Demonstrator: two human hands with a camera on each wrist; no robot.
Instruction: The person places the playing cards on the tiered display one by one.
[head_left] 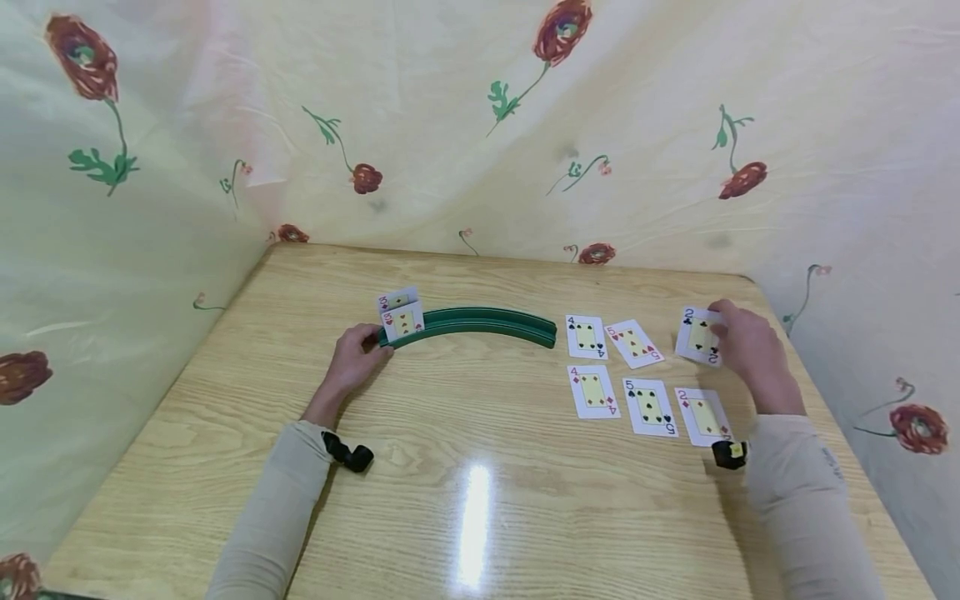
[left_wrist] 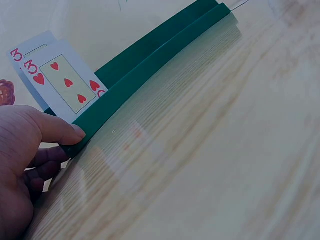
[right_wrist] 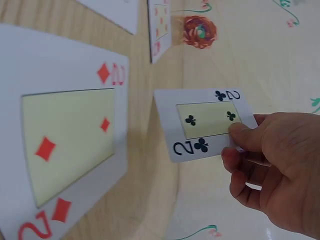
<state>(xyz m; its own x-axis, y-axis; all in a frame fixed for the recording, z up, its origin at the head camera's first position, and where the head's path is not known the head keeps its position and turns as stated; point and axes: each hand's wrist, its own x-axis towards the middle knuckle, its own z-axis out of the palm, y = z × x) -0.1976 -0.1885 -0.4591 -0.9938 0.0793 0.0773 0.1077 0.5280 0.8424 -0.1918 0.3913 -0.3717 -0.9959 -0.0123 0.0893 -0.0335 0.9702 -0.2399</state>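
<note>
My left hand (head_left: 356,360) grips the left end of a curved green card holder (head_left: 487,319), thumb on its front face in the left wrist view. Two threes stand in the holder's slot beside that hand; the front one is the three of hearts (left_wrist: 67,82), and the suit of the one behind is mostly covered. Over on the right, my right hand (head_left: 753,354) pinches the two of clubs (right_wrist: 207,122) by one edge between thumb and fingers. In the right wrist view this card is tilted up from the table. Close to it lies the two of diamonds (head_left: 703,417).
Face up right of the holder lie the four of spades (head_left: 586,337), five of hearts (head_left: 634,343), four of diamonds (head_left: 594,392) and five of spades (head_left: 650,407). The wooden table (head_left: 465,433) meets a flowered cloth (head_left: 450,125) at its back and sides.
</note>
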